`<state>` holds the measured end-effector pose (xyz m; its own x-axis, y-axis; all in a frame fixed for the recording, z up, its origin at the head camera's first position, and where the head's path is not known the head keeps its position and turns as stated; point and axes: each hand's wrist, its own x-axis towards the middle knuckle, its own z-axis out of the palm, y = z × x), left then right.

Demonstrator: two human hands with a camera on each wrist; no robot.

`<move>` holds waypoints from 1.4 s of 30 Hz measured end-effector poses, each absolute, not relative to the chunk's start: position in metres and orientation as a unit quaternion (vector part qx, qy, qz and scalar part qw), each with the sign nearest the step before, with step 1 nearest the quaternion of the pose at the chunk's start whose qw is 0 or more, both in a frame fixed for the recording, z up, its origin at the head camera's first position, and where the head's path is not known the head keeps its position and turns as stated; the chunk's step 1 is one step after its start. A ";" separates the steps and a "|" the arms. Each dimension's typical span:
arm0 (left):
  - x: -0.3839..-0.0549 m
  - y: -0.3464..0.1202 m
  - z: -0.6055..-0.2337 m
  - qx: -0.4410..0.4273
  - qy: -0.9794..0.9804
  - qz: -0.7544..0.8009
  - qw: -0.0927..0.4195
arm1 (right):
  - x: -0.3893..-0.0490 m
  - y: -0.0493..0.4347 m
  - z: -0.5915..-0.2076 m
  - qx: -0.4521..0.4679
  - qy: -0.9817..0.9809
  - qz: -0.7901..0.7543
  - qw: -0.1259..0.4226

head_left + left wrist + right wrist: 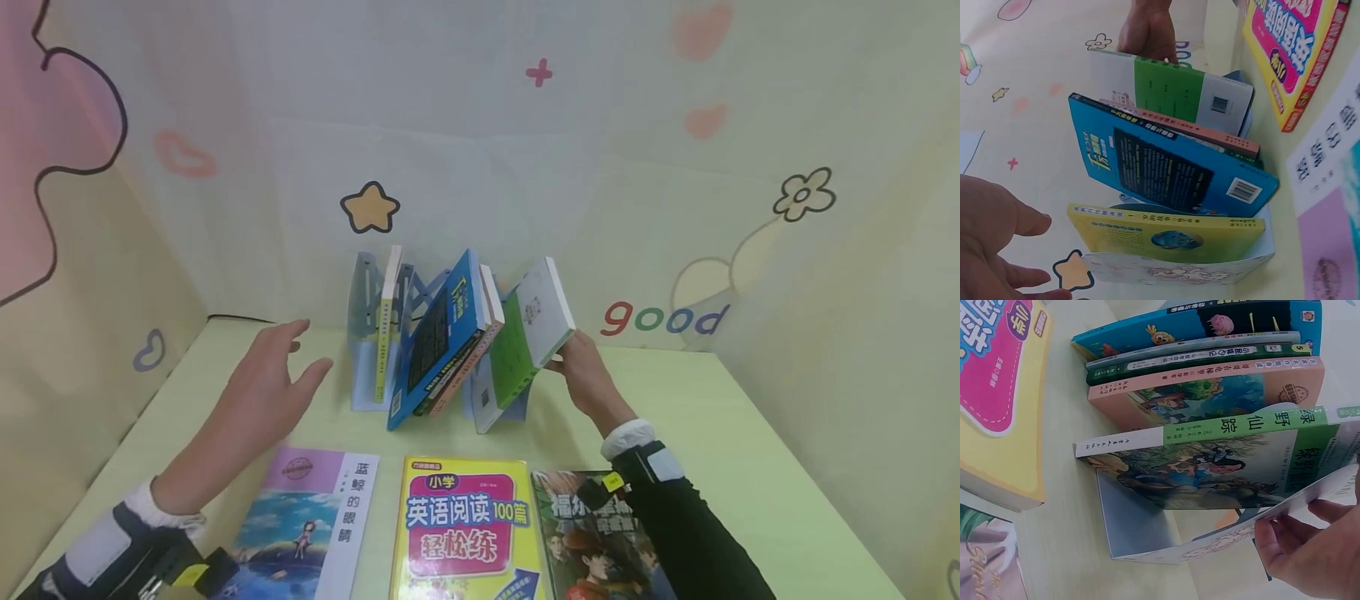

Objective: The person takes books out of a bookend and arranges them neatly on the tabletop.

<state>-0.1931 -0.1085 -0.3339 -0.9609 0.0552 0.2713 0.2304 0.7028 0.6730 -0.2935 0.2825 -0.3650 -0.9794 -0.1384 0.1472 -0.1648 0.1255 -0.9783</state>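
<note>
On the table stands a pale blue book rack [361, 367] with a printed end panel [1166, 265]. My right hand [1310, 550] grips the rack's right end panel, its bent fingertips against the outer face. Leaning inside that panel is a green-and-white book [528, 325]. Further left, a blue book [442, 333] and a pink-spined book [1204, 387] lean the same way. A thin yellow book [1166, 231] stands nearly upright at the left end. Off to the left of the rack, my left hand [258, 400] hangs in the air, fingers apart and holding nothing.
Along the front of the table lie a purple-and-blue book [300, 525], a thick yellow book [468, 533] and a dark-covered book [592, 542], partly under my right forearm. Behind the rack rises a pale wall covering [457, 167] with printed shapes.
</note>
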 end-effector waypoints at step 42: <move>-0.312 -0.020 -0.294 -0.052 -0.890 -0.445 0.083 | -0.292 0.284 -0.370 0.126 -0.756 0.642 0.030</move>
<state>-0.3115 -0.0203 -0.2936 -0.9807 0.0185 0.1948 0.1669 0.5986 0.7835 -0.2917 0.2837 -0.3705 -0.9667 -0.1518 0.2061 -0.2280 0.1450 -0.9628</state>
